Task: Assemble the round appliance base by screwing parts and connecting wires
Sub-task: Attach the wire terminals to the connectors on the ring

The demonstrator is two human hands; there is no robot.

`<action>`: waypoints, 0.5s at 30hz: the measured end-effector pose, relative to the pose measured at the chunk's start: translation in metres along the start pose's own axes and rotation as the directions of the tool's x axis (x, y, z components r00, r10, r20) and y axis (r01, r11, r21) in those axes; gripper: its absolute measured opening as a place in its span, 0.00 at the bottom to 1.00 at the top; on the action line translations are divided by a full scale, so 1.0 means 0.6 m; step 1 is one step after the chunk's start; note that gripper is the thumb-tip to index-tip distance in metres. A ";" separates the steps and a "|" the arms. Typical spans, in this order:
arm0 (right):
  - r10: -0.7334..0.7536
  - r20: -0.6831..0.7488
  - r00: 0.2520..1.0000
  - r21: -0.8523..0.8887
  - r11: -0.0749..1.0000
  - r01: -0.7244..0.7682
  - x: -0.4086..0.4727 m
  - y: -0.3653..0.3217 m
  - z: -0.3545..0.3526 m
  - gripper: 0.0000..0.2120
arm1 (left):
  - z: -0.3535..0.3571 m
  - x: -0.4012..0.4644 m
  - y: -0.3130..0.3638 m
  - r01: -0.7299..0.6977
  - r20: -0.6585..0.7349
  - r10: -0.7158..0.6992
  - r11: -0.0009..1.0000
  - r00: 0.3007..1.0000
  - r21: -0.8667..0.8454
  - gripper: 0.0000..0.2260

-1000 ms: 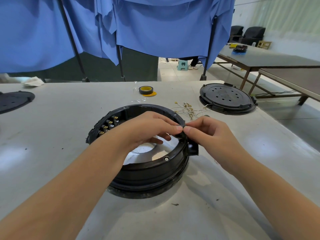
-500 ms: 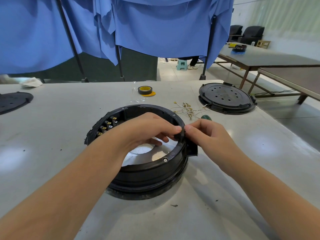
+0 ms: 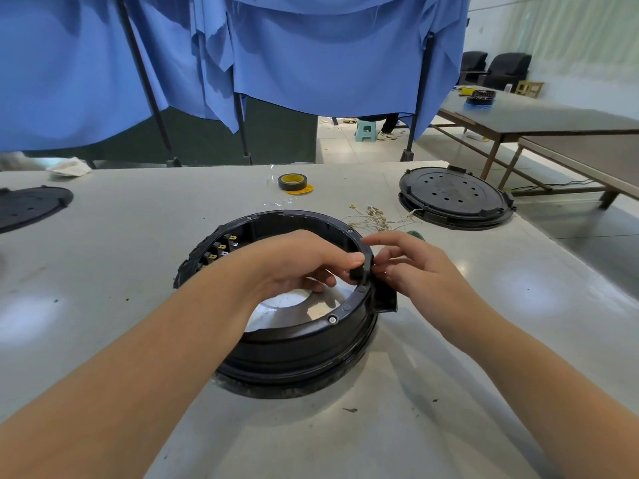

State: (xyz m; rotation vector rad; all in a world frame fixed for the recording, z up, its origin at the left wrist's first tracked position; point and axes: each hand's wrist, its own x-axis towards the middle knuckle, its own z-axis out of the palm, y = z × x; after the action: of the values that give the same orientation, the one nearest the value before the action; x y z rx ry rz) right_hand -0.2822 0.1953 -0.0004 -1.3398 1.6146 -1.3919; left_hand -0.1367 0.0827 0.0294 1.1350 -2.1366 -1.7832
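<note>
I see the round black base (image 3: 287, 326) sitting in the middle of the table (image 3: 466, 392), open side up, close in front of me so both hands can reach its rim. My left hand (image 3: 297, 262) reaches over the ring from inside, fingers curled and pinching a small black part (image 3: 356, 273) against the right-hand edge of the rim; I judge it is held there so it seats against the rim just above the tab (image 3: 385, 297) that juts outward. My right hand (image 3: 411, 267) comes in from outside, its fingers bent, touching the same part from the other side to steady or press it; I cannot tell whether it truly grips it.

A row of terminals (image 3: 221, 250) shows along the inner left wall, bare of leads, so the wiring looks undone to me. The loose wires (image 3: 371, 217) with brass ends lie just behind the base, within easy reach, near a green tool handle (image 3: 413, 234). A roll of tape (image 3: 292, 181) and a black round cover (image 3: 453, 197) wait further back.
</note>
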 end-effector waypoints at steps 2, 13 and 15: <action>-0.008 0.021 1.000 -0.020 1.000 0.008 -0.001 -0.001 0.000 0.24 | 0.001 -0.001 0.000 0.002 -0.001 -0.002 1.000 1.000 0.001 0.10; 0.001 -0.017 1.000 -0.053 0.999 -0.002 -0.001 0.000 0.003 0.13 | 0.004 0.001 0.005 0.067 0.029 -0.066 0.998 0.997 -0.015 0.06; 0.007 -0.034 0.999 -0.040 0.999 -0.009 0.002 0.003 0.006 0.07 | 0.008 0.000 0.006 0.074 0.017 -0.073 0.997 0.997 -0.027 0.08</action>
State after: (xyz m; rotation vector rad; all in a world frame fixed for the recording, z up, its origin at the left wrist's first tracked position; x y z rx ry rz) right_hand -0.2795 0.1929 -0.0027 -1.3384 1.6768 -1.3909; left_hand -0.1407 0.0865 0.0312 1.2118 -2.0981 -1.8529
